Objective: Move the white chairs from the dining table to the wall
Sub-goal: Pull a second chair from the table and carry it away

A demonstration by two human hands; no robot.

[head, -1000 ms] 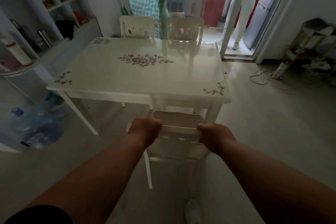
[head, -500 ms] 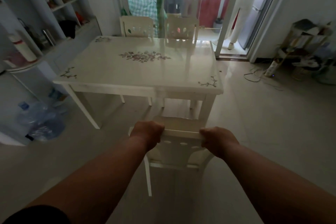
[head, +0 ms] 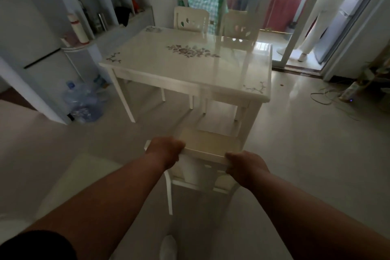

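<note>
Near the front right corner of the glossy white flower-printed dining table [head: 190, 63], a white wooden chair [head: 207, 150] stands clear of the tabletop on the pale tiled floor [head: 306, 154]. Left hand [head: 165, 150] and right hand [head: 244, 167] each clench the top rail of its backrest. Two matching white chairs [head: 191, 20] stand at the table's far side.

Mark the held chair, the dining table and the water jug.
held chair [head: 207, 155], head view, top rail of the backrest.
dining table [head: 168, 63], head view, bare tabletop.
water jug [head: 82, 101], head view, blue body.
</note>
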